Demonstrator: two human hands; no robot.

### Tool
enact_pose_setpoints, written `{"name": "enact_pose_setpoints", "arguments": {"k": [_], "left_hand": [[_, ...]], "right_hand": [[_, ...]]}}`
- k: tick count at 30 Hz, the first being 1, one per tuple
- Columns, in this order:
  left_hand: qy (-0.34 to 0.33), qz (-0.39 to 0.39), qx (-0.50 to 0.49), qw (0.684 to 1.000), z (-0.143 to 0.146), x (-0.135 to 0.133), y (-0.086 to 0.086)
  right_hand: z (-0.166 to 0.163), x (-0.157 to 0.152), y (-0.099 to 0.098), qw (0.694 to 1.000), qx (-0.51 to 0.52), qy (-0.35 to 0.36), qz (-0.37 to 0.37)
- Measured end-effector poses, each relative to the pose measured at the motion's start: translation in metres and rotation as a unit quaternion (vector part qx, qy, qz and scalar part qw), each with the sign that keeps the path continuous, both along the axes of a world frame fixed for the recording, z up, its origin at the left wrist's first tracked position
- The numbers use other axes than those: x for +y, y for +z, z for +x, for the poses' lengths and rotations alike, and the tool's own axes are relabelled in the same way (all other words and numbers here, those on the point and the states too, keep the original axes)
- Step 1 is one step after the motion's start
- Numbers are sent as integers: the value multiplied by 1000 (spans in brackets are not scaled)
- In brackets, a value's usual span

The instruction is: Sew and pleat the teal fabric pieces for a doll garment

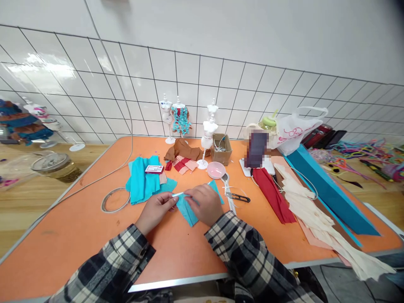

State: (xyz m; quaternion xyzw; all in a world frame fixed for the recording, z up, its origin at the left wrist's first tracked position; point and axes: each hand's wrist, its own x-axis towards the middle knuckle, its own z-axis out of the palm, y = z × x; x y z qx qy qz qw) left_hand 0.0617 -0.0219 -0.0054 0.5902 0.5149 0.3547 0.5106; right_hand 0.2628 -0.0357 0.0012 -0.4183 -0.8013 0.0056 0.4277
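A small piece of blue crepe paper (188, 211) hangs between my hands over the table, a narrow white strip (177, 194) along its upper edge. My left hand (159, 209) pinches the left end of that edge. Closed on the same piece from the right is my right hand (206, 205), its fingertips partly hidden. Another blue scrap (216, 190) shows behind the right hand. Black thread snips (239, 197) lie to the right, across a white strip of tape (230, 201). Folded turquoise crepe paper (143, 181) is left of my hands, with a small flat box (154, 169) on it.
Small white mannequins (208, 132) stand at the back, one in ruffles (181, 120). A pink bowl (216, 170), a cardboard box (221, 149) and a tape roll (115, 199) sit around. Red (274, 195) and cream (311, 206) crepe paper lie right. A cable (126, 101) crosses the left.
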Motion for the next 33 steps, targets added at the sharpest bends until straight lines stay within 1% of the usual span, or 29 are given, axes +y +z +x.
{"name": "enact_pose_setpoints", "arguments": {"k": [2,4,7,10,12,14,18,21,23,28,33], "left_hand": [[-7,8,4,1000,3,-1,0],[-8,11,6,1000,5,-3,1],[-17,18,7,1000,5,-4,2],[-51,29,11,998,4,-6,5],[-66,36,18,997,4,-7,7],[-74,40,25,996,4,-7,9],[-97,59,38,993,6,-8,12],[-95,89,70,989,7,-10,13],[-89,105,100,985,8,-11,12],[-89,131,151,976,6,-12,7],[-91,154,192,965,2,-12,5]], "right_hand": [[-15,-5,-4,999,-22,38,-26],[-22,-6,-8,997,-26,50,-55],[-23,-4,-12,994,-13,43,-98],[-22,-3,-13,992,23,24,-123],[-22,-3,-14,991,36,16,-128],[-21,-2,-15,992,26,12,-124],[-19,-2,-15,994,-42,-2,-99],[-18,-4,-11,993,-95,-6,-74],[-18,-5,-10,991,-107,-10,-73],[-23,-7,-11,992,-61,-44,-106],[-26,-7,-11,988,-9,-32,-148]]}}
